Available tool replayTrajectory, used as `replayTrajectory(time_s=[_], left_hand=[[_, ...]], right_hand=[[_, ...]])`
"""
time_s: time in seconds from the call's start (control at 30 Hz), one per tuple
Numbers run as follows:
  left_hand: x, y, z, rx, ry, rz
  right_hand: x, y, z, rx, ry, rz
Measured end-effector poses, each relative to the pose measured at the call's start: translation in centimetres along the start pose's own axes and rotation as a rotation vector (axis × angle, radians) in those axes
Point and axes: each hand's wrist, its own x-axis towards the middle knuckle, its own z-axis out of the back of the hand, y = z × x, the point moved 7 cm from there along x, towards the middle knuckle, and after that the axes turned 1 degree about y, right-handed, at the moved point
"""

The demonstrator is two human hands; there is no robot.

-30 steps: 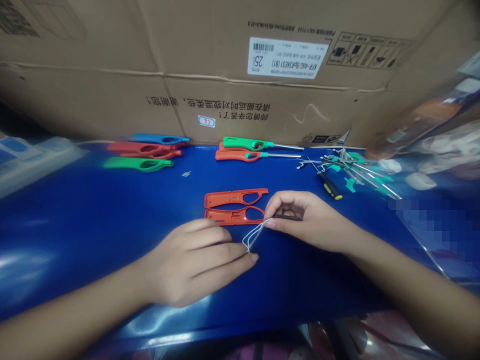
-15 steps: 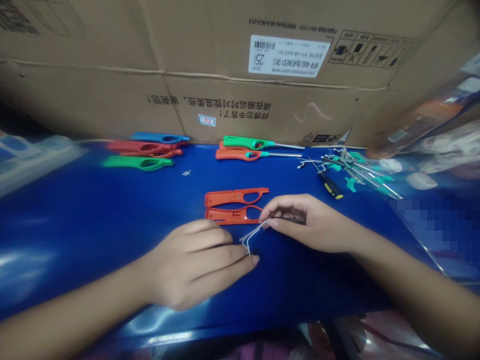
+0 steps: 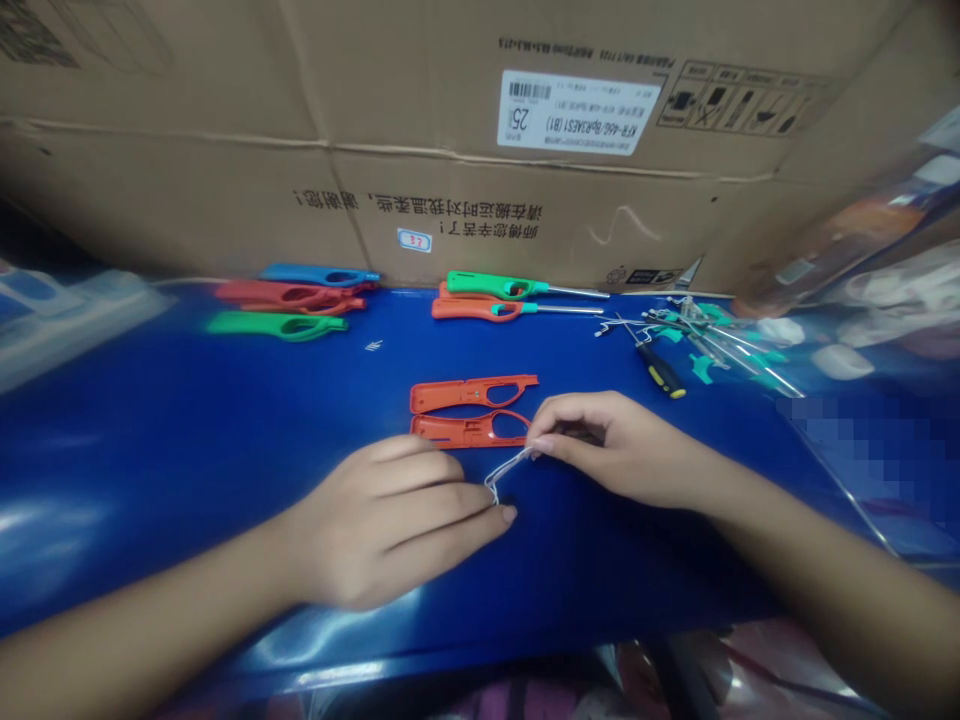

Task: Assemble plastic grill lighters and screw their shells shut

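My left hand (image 3: pixel 397 525) lies low on the blue table (image 3: pixel 187 430), fingers together, their tips pinching one end of a thin white wire (image 3: pixel 504 472). The wire's other end is pinched in my right hand (image 3: pixel 607 445), which also grips a small dark part that its fingers mostly hide. Just beyond both hands lie two orange lighter shell halves (image 3: pixel 469 410), side by side with their insides up.
A large cardboard box (image 3: pixel 480 140) walls off the back. Along it lie blue, red and green lighter shells (image 3: pixel 289 300), two assembled lighters (image 3: pixel 495 297), a screwdriver (image 3: pixel 660 370) and a heap of metal rods with teal parts (image 3: pixel 712 340). Plastic bags sit at right.
My right hand has shifted slightly lower and closer to the left hand, so the wire loop between them is shorter. The left hand has barely moved.
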Motion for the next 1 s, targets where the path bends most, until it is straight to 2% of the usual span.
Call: replayTrajectory(time_s=[0.37, 0.8, 1.0], left_hand=[[-0.3, 0.5, -0.1, 0.022, -0.010, 0.043], [-0.5, 0.6, -0.2, -0.004, -0.024, 0.049], [-0.6, 0.5, 0.0, 0.000, -0.020, 0.049]], right_hand=[[0.0, -0.4, -0.2, 0.049, -0.009, -0.039], [-0.3, -1.2, -0.2, 0.231, -0.054, -0.124], [-0.1, -1.4, -0.2, 0.275, -0.035, -0.131]])
